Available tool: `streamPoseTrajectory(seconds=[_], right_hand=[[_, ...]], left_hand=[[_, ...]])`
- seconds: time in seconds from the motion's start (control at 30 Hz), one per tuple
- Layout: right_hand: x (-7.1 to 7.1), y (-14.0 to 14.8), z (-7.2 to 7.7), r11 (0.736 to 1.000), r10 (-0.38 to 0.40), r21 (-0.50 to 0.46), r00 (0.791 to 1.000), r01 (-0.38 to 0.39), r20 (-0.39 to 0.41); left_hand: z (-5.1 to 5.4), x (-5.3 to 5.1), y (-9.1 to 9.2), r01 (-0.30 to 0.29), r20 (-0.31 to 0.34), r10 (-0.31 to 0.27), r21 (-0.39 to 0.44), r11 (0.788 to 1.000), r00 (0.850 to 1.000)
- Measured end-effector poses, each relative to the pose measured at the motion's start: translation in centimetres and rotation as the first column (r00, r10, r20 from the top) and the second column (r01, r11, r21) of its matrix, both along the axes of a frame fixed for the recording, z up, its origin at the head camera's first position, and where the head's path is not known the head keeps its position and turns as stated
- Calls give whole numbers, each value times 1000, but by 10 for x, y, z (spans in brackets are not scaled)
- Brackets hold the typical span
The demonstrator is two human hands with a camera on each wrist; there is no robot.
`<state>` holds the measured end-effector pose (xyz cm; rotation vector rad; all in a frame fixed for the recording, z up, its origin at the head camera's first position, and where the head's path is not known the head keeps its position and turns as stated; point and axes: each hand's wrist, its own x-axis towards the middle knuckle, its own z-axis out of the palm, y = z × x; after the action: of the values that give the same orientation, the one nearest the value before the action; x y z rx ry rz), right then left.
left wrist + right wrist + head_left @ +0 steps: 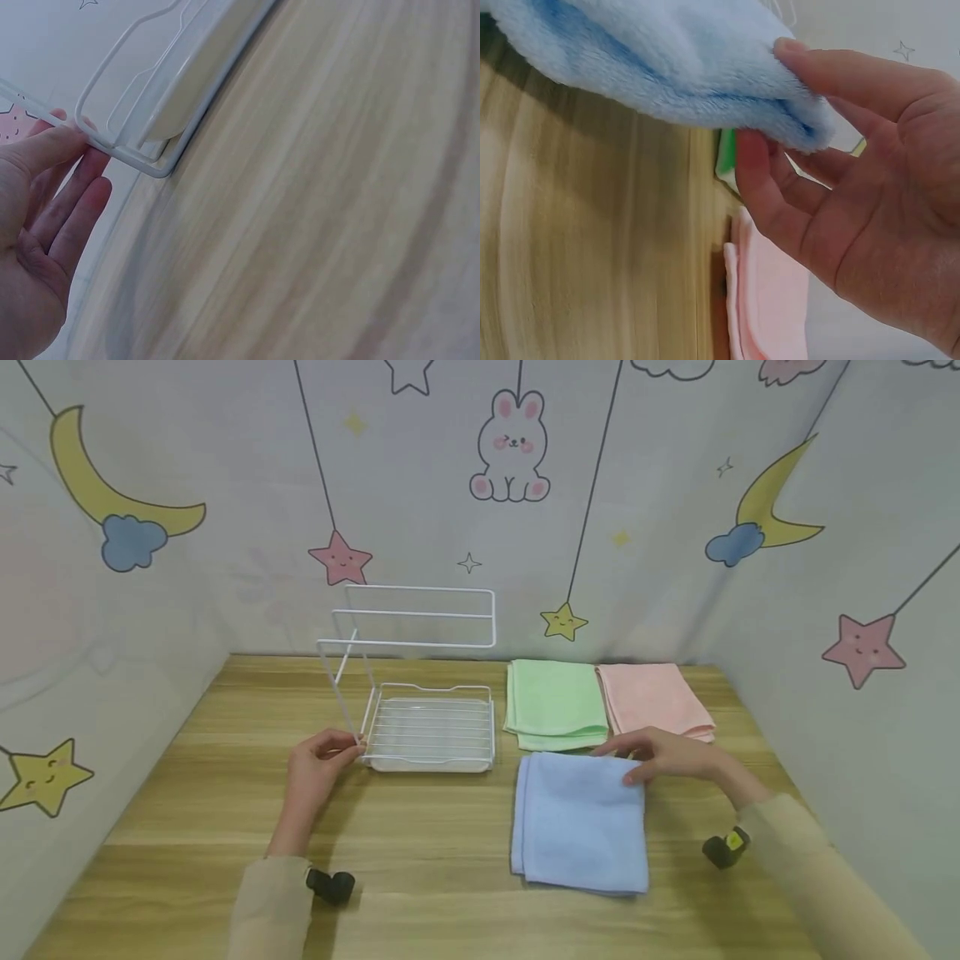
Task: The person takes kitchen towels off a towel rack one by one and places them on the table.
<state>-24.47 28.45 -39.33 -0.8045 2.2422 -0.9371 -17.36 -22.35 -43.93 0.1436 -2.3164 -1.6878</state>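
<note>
A white wire rack [420, 645] with a shallow white tray [427, 767] in its base stands at the back of the table. My left hand [318, 768] pinches the rack's lower front left wire; the left wrist view shows thumb and fingers on the frame [124, 154]. A folded light blue towel [581, 827] is in front of the other towels, right of the rack. My right hand [663, 756] holds its far right corner; in the right wrist view the fluffy edge [697, 105] lies between thumb and fingers, lifted off the table.
Behind the blue towel lie a folded green towel [558, 702] and a folded pink towel [656, 697], side by side. The wooden table [420, 877] meets a pale fabric backdrop [420, 468] printed with stars, moons and a rabbit. Each sleeve carries a black wrist camera.
</note>
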Motion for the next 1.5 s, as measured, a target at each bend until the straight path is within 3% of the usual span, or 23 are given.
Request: streamPoseTrajectory(seconds=[0.17,0.3,0.6,0.8,0.97,1.23,1.5], right_hand=[[-4,6,0,999,-37,-16,998,38,56],[-8,6,-6,996,-72,-44,996,74,44],[-17,8,-22,981,-169,-97,986,169,13],[-18,10,-34,969,-212,-131,977,212,14],[-17,13,-41,962,-227,-149,973,229,28],[-17,14,-47,959,-231,-163,973,230,14],[-17,12,-47,960,-236,-156,972,234,7]], left_hand=[[1,1,0,-6,1,6,-5,1000,1000],[0,1,-1,-4,16,4,-10,1000,1000],[-27,-14,-9,-15,10,15,15,1000,1000],[-31,-15,-11,-16,-6,16,9,1000,1000],[-27,-13,-10,-20,14,20,14,1000,1000],[-1,0,1,-19,19,18,16,1000,1000],[-2,-1,-1,-4,8,4,66,998,1000]])
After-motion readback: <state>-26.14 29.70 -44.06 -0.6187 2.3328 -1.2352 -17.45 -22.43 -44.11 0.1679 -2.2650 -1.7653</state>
